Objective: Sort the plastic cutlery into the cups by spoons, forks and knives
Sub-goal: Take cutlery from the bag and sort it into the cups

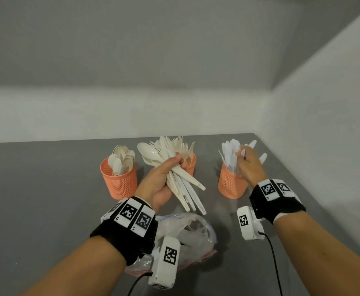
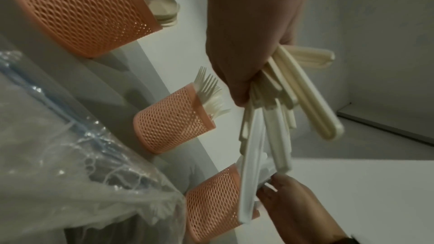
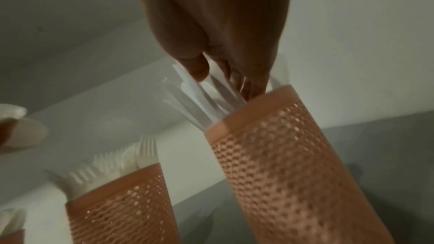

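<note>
While the left hand [image 1: 162, 178] clutched the mixed bundle [image 1: 174, 167], the right hand [image 1: 248, 165], fingers [image 3: 199, 70] pinching knives [image 3: 204, 99] at the rightmost cup [image 1: 231, 184], arguably needed to seat them handle-down before letting go.

Three orange mesh cups stand in a row on the grey surface [image 1: 46, 189]. The left cup [image 1: 119, 180] holds spoons, the middle cup [image 1: 191, 165] forks, the right cup [image 1: 231, 183] knives. The left hand [image 1: 162, 178] grips a mixed bundle of cutlery [image 1: 174, 167] in front of the middle cup. The right hand [image 1: 248, 163] is at the knives [image 1: 230, 150] in the right cup. A clear plastic bag [image 1: 187, 229] lies near the wrists.
</note>
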A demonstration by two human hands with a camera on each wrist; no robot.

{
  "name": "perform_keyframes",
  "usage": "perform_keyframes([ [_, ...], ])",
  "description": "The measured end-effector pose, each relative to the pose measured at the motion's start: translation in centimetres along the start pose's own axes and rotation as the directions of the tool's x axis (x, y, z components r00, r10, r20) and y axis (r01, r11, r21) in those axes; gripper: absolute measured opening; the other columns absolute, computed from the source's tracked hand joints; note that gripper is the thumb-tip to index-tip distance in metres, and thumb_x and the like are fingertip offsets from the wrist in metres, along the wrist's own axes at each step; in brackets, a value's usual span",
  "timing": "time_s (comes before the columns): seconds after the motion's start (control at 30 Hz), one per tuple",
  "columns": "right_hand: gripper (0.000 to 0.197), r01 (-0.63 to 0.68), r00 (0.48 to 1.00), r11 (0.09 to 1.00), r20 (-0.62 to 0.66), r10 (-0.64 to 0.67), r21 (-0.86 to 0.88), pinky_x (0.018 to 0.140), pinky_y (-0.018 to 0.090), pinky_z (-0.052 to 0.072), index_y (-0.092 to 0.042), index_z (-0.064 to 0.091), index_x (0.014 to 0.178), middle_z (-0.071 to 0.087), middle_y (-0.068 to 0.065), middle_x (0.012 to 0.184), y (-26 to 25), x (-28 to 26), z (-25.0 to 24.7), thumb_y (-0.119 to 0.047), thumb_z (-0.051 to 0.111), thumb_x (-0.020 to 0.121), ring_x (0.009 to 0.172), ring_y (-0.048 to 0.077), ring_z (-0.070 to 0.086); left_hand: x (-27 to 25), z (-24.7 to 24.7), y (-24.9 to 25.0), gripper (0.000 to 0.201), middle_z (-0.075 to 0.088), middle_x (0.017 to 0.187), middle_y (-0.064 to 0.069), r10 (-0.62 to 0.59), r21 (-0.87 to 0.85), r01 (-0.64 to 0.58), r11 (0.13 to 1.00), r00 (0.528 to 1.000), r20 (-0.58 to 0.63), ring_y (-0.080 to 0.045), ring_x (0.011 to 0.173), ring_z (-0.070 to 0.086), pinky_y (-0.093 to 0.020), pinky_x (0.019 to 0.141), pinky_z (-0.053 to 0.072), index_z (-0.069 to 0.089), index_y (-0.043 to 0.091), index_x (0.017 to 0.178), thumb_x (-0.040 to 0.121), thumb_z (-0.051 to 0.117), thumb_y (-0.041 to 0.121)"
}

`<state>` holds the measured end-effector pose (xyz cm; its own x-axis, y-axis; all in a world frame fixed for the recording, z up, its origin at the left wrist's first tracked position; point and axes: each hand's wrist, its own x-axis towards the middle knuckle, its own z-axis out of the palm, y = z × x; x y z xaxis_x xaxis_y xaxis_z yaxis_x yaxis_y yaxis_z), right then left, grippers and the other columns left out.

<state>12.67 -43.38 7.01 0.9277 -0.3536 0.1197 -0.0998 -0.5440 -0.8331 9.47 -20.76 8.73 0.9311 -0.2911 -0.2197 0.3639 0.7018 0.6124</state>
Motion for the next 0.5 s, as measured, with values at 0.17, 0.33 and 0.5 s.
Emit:
perform_keyframes([
  [0.17,0.043,0.502,0.815,0.865,-0.343,-0.467,0.015,0.087,0.008,0.033,-0.005,0.046,0.124,0.042,0.0,0.11,-3.4,-2.7,-0.1,-0.01,0.058,0.083,0.097,0.003,0.042,0.3,-0.8,0.8,0.014,0.07,0.069,-0.003,0.035,-0.076,-0.038,0.996,0.998,-0.046,-0.01,0.065,0.069,-0.03,0.08,0.053,0.065,0.006,0.075,0.086,0.057,0.003],
  [0.33,0.022,0.332,0.862,0.921,0.331,-0.384,0.204,0.076,0.019,0.042,-0.018,0.056,0.103,0.057,-0.008,0.089,-5.3,-6.9,1.9,-0.016,0.066,0.084,0.078,0.001,0.054,0.2,-0.8,1.1,0.02,0.072,0.074,-0.006,0.092,-0.137,-0.098,0.986,0.995,-0.043,-0.012,0.072,0.072,-0.037,0.097,0.046,0.068,0.003,0.076,0.088,0.052,0.0],
  [0.5,0.041,0.048,0.658,0.954,0.709,-0.252,0.295,0.057,0.019,0.05,-0.023,0.042,0.128,0.065,-0.007,0.081,-5.5,-9.3,4.2,-0.02,0.058,0.09,0.067,0.011,0.062,-0.5,-1.2,0.9,0.016,0.072,0.07,-0.001,0.111,-0.084,-0.113,0.99,0.993,-0.025,-0.012,0.075,0.072,-0.039,0.095,0.047,0.058,0.008,0.087,0.087,0.048,-0.005],
])
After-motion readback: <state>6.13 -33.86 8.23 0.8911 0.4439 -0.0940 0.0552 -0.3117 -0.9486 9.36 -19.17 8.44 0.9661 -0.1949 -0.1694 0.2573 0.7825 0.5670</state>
